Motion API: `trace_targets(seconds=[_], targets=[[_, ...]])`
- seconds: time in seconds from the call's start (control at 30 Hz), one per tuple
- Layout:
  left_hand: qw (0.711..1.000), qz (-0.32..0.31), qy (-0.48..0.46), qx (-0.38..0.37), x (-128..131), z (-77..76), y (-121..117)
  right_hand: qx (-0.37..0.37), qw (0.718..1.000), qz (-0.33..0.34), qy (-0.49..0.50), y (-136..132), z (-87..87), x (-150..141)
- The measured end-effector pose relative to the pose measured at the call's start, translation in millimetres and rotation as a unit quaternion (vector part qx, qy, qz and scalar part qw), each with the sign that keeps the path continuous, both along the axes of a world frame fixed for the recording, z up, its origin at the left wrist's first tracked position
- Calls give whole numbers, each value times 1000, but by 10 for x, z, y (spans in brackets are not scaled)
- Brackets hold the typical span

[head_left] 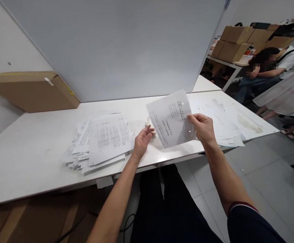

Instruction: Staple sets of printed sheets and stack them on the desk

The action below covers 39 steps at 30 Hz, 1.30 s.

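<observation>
My right hand (202, 127) pinches the right edge of a printed sheet of paper (171, 118) and holds it tilted above the white table (30, 155). My left hand (143, 140) is just left of the sheet, its fingers curled and apart, the fingertips close to the sheet's lower left edge and to a small pale object (150, 127) on the table behind it. A messy stack of printed sheets (101, 141) lies to the left of my left hand.
More loose papers (223, 118) are spread on the table to the right. A flat cardboard box (32, 89) leans at the back left. A grey partition (116, 47) stands behind the table. People sit at the far right by stacked boxes (240, 40).
</observation>
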<state>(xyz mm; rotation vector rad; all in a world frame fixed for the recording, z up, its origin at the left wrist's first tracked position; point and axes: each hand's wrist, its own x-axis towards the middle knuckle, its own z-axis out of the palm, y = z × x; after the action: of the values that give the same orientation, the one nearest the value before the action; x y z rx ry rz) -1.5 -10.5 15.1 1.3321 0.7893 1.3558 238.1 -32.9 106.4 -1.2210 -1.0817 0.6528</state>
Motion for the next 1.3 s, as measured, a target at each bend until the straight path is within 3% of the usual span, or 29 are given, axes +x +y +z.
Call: trace_targets(seconds=[0.1, 0.33, 0.43, 0.5, 0.6, 0.7, 0.73, 0.8, 0.87, 0.93, 1.03, 1.13, 1.3], targets=[[999, -30, -30, -23, -19, -27, 19, -20, 1000, 16, -14, -40, -82, -118], [988, 99, -43, -108, -17, -71, 49, -90, 992, 66, -65, -118, -204, -326], [982, 109, -80, -132, -8, -82, 70, -108, 985, 118, -63, -113, -232, -331], [980, 103, -86, -148, -4, -75, 71, -100, 984, 114, -98, -103, -238, -270], [977, 79, -99, -171, 1, -50, 58, -66, 966, 25, -247, -108, -177, -84], [975, 80, -97, -184, 6, -30, 43, -5, 920, -127, -370, -158, -28, 140], [974, 85, -92, -187, 7, -28, 40, 20, 914, -175, -365, -180, 27, 200], [974, 90, -87, -190, 6, -31, 40, 76, 929, -234, -277, -213, 112, 275], [973, 86, -87, -193, 2, -39, 43, 101, 960, -214, -151, -216, 129, 275], [973, 86, -89, -195, -2, -46, 48, 68, 985, -133, -89, -179, 61, 202], [971, 85, -97, -202, 0, -35, 52, -28, 985, -31, -168, -73, -156, 6], [970, 88, -117, -192, 19, -1, 48, -77, 961, -9, -266, 40, -383, -189], [970, 72, -147, -177, 40, 10, 45, -90, 945, 16, -316, 146, -578, -368]])
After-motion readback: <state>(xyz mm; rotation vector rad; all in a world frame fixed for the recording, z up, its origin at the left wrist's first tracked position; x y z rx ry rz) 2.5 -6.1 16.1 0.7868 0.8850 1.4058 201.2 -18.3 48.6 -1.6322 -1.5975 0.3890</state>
